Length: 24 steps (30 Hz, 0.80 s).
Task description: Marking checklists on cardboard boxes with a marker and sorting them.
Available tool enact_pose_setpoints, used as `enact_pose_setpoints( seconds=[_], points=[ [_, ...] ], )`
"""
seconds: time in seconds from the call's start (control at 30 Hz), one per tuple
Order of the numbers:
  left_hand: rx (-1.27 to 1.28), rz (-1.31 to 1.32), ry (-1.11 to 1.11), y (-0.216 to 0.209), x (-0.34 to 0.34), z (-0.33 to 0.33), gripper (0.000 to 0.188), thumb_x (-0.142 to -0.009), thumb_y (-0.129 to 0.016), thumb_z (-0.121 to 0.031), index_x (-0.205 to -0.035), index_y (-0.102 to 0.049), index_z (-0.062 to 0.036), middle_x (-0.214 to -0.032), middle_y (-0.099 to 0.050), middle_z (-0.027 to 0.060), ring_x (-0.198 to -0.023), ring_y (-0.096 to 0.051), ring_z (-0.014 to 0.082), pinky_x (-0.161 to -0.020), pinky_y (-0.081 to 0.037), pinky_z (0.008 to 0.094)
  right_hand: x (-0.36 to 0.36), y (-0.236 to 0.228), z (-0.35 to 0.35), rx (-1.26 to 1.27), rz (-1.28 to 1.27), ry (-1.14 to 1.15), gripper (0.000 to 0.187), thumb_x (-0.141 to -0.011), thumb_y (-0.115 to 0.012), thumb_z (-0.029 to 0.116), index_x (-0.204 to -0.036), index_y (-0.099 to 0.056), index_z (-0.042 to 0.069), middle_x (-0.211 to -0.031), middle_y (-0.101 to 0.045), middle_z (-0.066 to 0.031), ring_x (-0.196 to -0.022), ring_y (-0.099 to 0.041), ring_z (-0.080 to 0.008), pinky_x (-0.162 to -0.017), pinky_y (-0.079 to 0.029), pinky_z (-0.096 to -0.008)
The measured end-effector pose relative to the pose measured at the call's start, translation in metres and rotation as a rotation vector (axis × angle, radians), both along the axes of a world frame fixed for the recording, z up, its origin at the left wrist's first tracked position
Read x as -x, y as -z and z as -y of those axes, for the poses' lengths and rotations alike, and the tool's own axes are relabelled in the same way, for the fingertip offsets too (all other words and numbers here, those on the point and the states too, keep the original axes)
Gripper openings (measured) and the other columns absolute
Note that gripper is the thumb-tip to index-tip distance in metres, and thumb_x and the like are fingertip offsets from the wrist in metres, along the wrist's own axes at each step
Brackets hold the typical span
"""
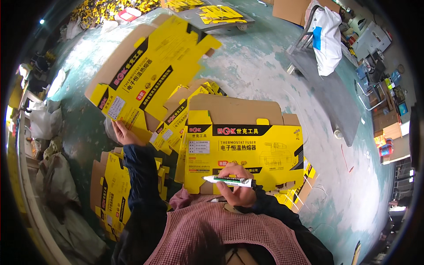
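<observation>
My left hand (126, 134) is closed on the lower edge of a flat, unfolded yellow cardboard box (152, 66) with black bands, which it holds tilted out to the left. In front of my body lies a stack of similar flat boxes, its top yellow box (258, 152) showing a brown flap along the far side. My right hand (240, 192) rests over the near edge of that stack and grips a white marker pen (227, 180) with a green stripe, tip pointing left. More flat yellow boxes (174, 121) show between the held one and the stack.
Another pile of flat boxes (117, 192) sits at my lower left. Plastic bags (46, 119) line the left side. A grey trolley (327, 95) carrying a white sack (327, 42) stands at the right. Farther off, a platform (234, 22) bears more yellow cardboard.
</observation>
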<state>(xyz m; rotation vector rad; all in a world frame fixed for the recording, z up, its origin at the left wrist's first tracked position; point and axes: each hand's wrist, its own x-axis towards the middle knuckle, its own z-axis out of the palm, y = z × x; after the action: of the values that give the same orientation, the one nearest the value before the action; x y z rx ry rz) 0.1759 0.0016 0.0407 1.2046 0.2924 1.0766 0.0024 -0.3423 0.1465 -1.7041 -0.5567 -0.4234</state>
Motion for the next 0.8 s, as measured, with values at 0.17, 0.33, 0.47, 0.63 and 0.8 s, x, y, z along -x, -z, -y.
enact_pose_setpoints(
  seconds=[0.17,0.33,0.47,0.63,0.8],
  points=[
    [0.148,-0.25,0.054,0.127,-0.022,-0.094,0.041,-0.096,-0.056,-0.019,-0.13,-0.049,0.0011,-0.112,-0.062,0.0107,-0.093,-0.058,0.0146,-0.079,-0.048,0.0262,-0.002,-0.002,-0.007,-0.078,-0.04,-0.032,0.021,-0.081,-0.069,0.012,-0.094,-0.056,0.002,-0.08,-0.063,-0.0112,-0.064,-0.062,-0.0202,-0.065,-0.049,-0.0299],
    [-0.33,-0.602,-0.057,0.181,0.031,-0.088,0.038,-0.09,-0.062,-0.014,-0.124,-0.054,0.001,-0.087,-0.063,0.0088,-0.074,-0.059,0.0142,-0.071,-0.048,0.0248,-0.015,0.01,-0.018,-0.08,-0.166,0.088,0.018,-0.084,-0.067,0.007,-0.094,-0.054,0.001,-0.081,-0.061,-0.0097,-0.068,-0.062,-0.0157,-0.06,-0.049,-0.0254],
    [-0.016,-0.654,0.537,0.093,0.085,0.038,0.025,-0.095,-0.053,-0.013,-0.114,-0.062,-0.0002,-0.071,-0.054,-0.0048,-0.05,-0.037,0.0005,-0.047,-0.027,0.0171,-0.047,0.049,-0.013,-0.001,-0.298,0.253,0.016,-0.085,-0.065,0.007,-0.093,-0.053,0.001,-0.085,-0.06,-0.0107,-0.073,-0.061,-0.0205,-0.064,-0.047,-0.0306],
    [-0.128,-0.576,0.602,0.009,0.134,0.104,0.022,-0.095,-0.054,-0.01,-0.111,-0.062,0.0013,-0.08,-0.058,0.0007,-0.072,-0.05,0.008,-0.067,-0.043,0.0249,-0.072,0.08,-0.017,0.172,-0.083,0.332,0.015,-0.085,-0.066,0.009,-0.09,-0.054,0.002,-0.083,-0.058,-0.0104,-0.075,-0.057,-0.0228,-0.065,-0.045,-0.0334],
    [-0.491,-0.665,0.522,-0.021,0.141,0.137,0.026,-0.087,-0.061,-0.011,-0.113,-0.063,-0.0053,-0.087,-0.053,0.0093,-0.08,-0.056,0.0199,-0.07,-0.046,0.0283,-0.067,0.079,-0.021,0.194,-0.172,0.296,0.016,-0.084,-0.067,0.012,-0.088,-0.054,0.004,-0.078,-0.056,-0.0074,-0.068,-0.053,-0.0216,-0.062,-0.043,-0.0336]
  ],
)
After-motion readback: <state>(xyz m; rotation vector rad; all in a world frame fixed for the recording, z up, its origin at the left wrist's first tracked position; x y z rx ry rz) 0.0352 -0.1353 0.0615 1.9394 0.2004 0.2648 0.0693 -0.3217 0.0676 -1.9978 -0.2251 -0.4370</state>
